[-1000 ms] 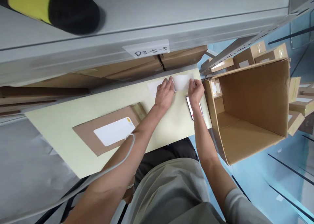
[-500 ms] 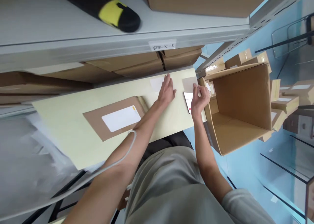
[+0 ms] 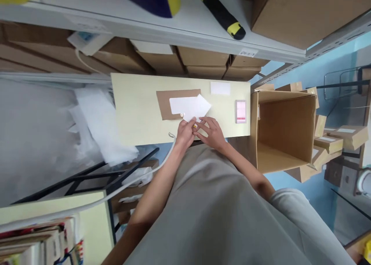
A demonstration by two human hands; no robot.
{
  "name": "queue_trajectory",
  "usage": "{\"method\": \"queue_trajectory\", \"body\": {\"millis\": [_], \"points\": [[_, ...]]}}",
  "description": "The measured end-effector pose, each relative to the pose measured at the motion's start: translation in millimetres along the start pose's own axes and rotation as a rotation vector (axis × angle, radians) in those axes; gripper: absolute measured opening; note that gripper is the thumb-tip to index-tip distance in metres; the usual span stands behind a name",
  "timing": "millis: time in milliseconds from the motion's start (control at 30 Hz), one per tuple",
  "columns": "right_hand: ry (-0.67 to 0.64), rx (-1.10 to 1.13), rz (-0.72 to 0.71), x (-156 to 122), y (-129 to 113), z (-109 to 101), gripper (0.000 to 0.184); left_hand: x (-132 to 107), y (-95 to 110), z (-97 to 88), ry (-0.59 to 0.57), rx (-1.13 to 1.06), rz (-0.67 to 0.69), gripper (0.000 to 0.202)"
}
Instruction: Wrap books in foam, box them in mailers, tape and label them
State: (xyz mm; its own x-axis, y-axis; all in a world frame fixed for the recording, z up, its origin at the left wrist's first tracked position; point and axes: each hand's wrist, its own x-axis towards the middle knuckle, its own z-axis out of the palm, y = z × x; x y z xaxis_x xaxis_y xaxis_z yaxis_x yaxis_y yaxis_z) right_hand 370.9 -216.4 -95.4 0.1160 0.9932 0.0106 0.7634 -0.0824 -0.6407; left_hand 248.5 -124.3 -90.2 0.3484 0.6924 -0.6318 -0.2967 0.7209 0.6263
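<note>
Pinches white sheet (image 3: 199, 105) in left hand (image 3: 184, 134) with closed fingers, partly hiding brown package (image 3: 163, 106), by near edge of table (image 3: 135, 112). Curls right hand (image 3: 213, 133) alongside, fingers slightly parted; cannot tell if gripping. Has phone (image 3: 241, 111), open carton (image 3: 285, 131) at right; shelf (image 3: 188, 36) beyond; bare tabletop left.

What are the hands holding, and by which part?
A white label, pinched by the left hand at its near edge; the right hand is at that edge too, its grip unclear.
</note>
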Motion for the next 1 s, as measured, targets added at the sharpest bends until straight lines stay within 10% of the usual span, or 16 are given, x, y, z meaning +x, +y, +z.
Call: {"method": "queue_trajectory", "body": {"millis": [433,733,1000], "points": [[0.003,0.616,0.306,26,-32,-52,0.045,-41,63,-73.3,-0.038,0.260,0.083,0.059],[0.309,0.628,0.366,1,-81,-60,0.046,-87,97,-84.6,0.022,0.162,0.227,0.041],[0.306,0.587,0.322,-17,-104,-66,0.044,-118,97,-87.6,0.015,0.167,0.317,0.044]]}}
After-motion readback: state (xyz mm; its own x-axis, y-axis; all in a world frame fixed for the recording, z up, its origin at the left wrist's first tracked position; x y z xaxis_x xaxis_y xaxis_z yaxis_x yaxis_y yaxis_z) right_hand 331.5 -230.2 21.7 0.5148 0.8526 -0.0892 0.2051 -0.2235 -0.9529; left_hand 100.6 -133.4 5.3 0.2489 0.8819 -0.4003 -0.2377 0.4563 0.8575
